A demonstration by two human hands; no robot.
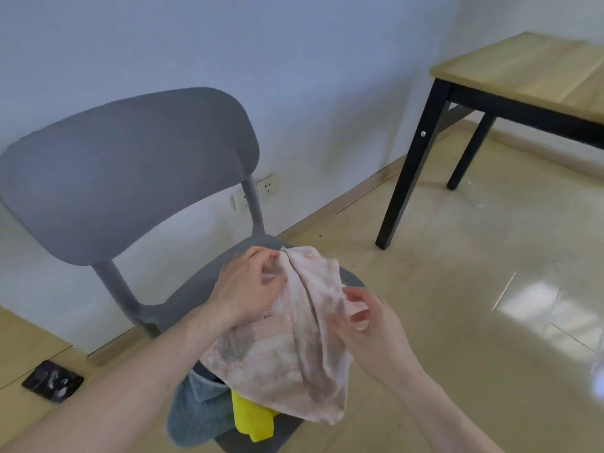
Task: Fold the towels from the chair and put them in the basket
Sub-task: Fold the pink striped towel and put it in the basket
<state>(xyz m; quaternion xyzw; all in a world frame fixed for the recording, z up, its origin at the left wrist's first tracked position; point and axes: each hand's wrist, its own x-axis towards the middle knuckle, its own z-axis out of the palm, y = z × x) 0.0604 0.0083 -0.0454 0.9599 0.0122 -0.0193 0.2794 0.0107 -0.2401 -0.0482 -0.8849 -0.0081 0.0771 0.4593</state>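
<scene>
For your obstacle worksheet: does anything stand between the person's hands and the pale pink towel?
Nothing visible does. The left hand pinches the pale pink towel at its top edge, and the right hand grips its side, above the grey chair.

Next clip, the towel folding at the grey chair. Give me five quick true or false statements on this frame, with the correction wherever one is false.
1. Both hands hold the pink towel. True: the left hand pinches its top edge and the right hand grips its side.
2. The pink towel already lies folded flat. False: it hangs bunched and crumpled over the chair seat.
3. A yellow towel and a grey-blue towel lie on the seat under the pink one. True.
4. The basket stands on the wooden table. False: no basket shows in this view.
5. The chair is red. False: it is grey.
</scene>
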